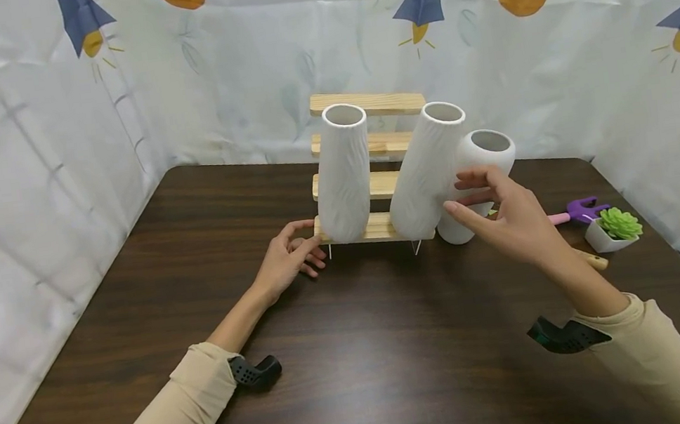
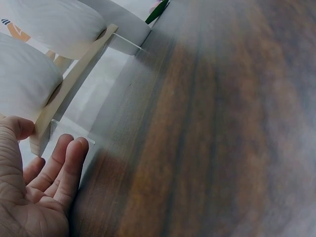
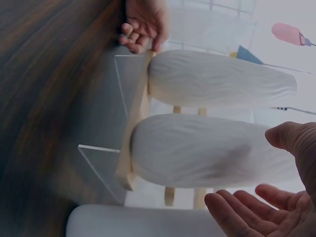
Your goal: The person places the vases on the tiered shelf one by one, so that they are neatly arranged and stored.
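Observation:
Two tall white ribbed vases stand on the lowest plank of a tiered wooden shelf (image 1: 380,225). The left vase (image 1: 343,176) is nearly upright in the head view; the right vase (image 1: 424,173) leans to the right. My left hand (image 1: 285,257) grips the left end of the lowest plank, with the thumb at the plank's end in the left wrist view. Fingers spread and thumb apart, my right hand (image 1: 508,212) is beside the right vase and holds nothing. Partly hidden behind it, a rounder white vase (image 1: 492,151) stands on the table.
On the right of the dark wooden table (image 1: 360,379) are a small green succulent in a white pot (image 1: 611,232), a purple garden hand rake (image 1: 585,210) and a wooden handle (image 1: 596,260). A printed white cloth (image 1: 270,58) hangs behind.

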Action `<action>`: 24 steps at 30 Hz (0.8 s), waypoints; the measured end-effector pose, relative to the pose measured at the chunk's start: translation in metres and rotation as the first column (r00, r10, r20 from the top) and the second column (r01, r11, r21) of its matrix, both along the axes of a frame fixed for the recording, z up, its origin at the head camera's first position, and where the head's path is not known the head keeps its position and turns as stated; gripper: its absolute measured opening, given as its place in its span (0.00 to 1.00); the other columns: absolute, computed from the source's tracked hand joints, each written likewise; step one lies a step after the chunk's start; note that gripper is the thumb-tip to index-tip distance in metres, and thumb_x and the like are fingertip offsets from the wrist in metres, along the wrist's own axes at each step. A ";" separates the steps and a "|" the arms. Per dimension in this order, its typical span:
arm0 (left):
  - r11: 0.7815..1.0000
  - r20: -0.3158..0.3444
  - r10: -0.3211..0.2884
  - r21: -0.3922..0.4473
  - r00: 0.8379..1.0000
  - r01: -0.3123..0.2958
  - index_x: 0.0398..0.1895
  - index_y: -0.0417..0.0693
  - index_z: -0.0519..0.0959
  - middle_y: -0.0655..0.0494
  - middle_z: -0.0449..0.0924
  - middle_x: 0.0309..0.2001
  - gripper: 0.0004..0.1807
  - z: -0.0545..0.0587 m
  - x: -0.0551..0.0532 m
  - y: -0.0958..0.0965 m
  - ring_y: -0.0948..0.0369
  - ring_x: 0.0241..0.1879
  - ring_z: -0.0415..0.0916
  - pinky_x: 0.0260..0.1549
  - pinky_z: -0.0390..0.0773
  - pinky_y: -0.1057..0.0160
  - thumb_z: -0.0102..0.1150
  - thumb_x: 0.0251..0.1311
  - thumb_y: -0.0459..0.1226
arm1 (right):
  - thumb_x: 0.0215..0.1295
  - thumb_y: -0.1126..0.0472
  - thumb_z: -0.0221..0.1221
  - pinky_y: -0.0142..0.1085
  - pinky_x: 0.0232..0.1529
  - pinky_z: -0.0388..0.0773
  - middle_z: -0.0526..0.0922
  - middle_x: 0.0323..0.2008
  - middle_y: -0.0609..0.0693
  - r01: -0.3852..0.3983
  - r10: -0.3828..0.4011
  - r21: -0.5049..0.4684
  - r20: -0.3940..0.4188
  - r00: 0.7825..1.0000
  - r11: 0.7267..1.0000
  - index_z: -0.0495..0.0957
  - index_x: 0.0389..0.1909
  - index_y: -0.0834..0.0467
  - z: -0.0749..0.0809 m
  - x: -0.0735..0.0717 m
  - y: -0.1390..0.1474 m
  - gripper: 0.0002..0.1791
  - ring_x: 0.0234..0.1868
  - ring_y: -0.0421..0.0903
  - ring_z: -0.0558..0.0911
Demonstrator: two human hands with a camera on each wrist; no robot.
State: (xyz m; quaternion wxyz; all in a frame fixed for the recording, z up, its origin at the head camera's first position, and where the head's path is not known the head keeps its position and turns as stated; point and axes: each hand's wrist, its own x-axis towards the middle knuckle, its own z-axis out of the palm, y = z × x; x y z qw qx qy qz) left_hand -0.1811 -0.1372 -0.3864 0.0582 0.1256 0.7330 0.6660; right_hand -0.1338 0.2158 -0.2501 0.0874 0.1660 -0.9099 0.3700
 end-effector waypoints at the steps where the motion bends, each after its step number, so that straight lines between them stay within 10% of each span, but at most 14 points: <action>1: 1.000 -0.001 0.000 0.002 1.000 0.000 0.70 0.41 0.67 0.38 0.83 0.37 0.25 0.000 0.000 0.000 0.55 0.31 0.85 0.27 0.87 0.60 0.55 0.76 0.40 | 0.72 0.50 0.64 0.45 0.50 0.81 0.78 0.64 0.53 0.001 -0.001 0.001 0.008 1.000 1.000 0.70 0.68 0.58 -0.001 0.001 0.001 0.29 0.56 0.51 0.84; 5: 1.000 -0.006 -0.001 0.005 1.000 0.001 0.70 0.40 0.67 0.38 0.83 0.37 0.25 0.000 0.000 -0.001 0.56 0.31 0.85 0.27 0.87 0.60 0.55 0.76 0.40 | 0.72 0.49 0.64 0.53 0.52 0.81 0.78 0.64 0.52 0.018 -0.018 0.008 0.029 0.999 1.000 0.71 0.66 0.57 -0.007 0.005 0.007 0.28 0.55 0.44 0.84; 10: 1.000 -0.004 -0.002 -0.001 1.000 0.002 0.70 0.41 0.66 0.39 0.84 0.36 0.25 -0.001 -0.001 -0.001 0.56 0.31 0.85 0.28 0.87 0.60 0.55 0.76 0.40 | 0.72 0.47 0.63 0.31 0.49 0.80 0.80 0.62 0.50 0.040 -0.040 0.051 0.013 0.999 0.998 0.73 0.64 0.56 -0.014 0.007 0.018 0.26 0.49 0.25 0.80; 17: 1.000 -0.006 0.002 -0.005 1.000 -0.002 0.70 0.42 0.67 0.38 0.83 0.36 0.24 -0.002 -0.001 -0.001 0.56 0.31 0.85 0.28 0.87 0.59 0.55 0.76 0.40 | 0.73 0.49 0.62 0.21 0.42 0.76 0.82 0.59 0.55 0.056 -0.056 0.062 0.004 0.998 0.996 0.75 0.62 0.58 -0.021 0.006 0.032 0.24 0.51 0.40 0.84; 24: 1.000 -0.010 0.001 -0.006 1.000 -0.001 0.70 0.41 0.67 0.37 0.83 0.37 0.25 -0.002 0.000 -0.001 0.56 0.31 0.85 0.27 0.87 0.59 0.55 0.76 0.40 | 0.74 0.45 0.60 0.24 0.46 0.73 0.84 0.56 0.53 0.112 -0.115 0.091 0.029 0.993 0.990 0.77 0.61 0.56 -0.025 0.002 0.047 0.24 0.49 0.30 0.79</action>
